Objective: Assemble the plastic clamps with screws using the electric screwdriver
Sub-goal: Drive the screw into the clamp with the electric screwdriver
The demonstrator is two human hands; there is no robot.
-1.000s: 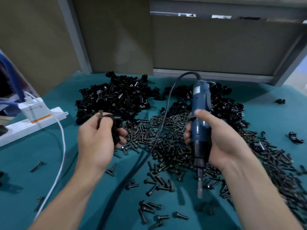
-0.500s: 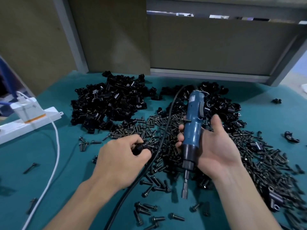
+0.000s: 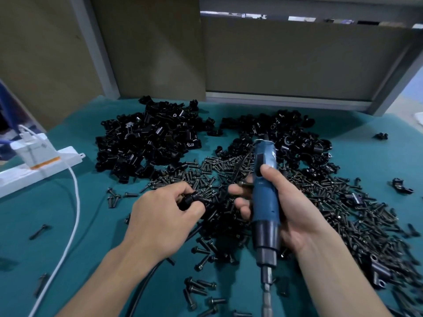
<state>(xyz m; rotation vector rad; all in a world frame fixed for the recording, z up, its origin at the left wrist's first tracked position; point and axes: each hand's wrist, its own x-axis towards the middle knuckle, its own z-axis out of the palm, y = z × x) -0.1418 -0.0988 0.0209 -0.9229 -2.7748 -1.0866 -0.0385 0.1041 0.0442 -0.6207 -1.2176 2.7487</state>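
My left hand (image 3: 160, 216) pinches a small black plastic clamp (image 3: 191, 199) between thumb and fingers, just above the spread of dark screws (image 3: 332, 202). My right hand (image 3: 281, 207) grips the blue electric screwdriver (image 3: 266, 197), held upright with its bit (image 3: 267, 298) pointing down toward me. The fingertips of my right hand reach toward the screws near the clamp. A big heap of black clamps (image 3: 148, 143) lies at the back left, and a second heap (image 3: 297, 138) sits at the back right.
The teal table mat (image 3: 45, 225) carries scattered loose screws (image 3: 199, 287) near me. A white power strip (image 3: 39, 165) with a plug and white cable (image 3: 73, 213) lies at the left. The screwdriver's black cord (image 3: 142, 291) runs under my left forearm. Stray clamps (image 3: 401, 186) lie at the right.
My left hand came down from the clamp heap toward the screws with a clamp in it. My right hand brought the screwdriver lower and closer to me.
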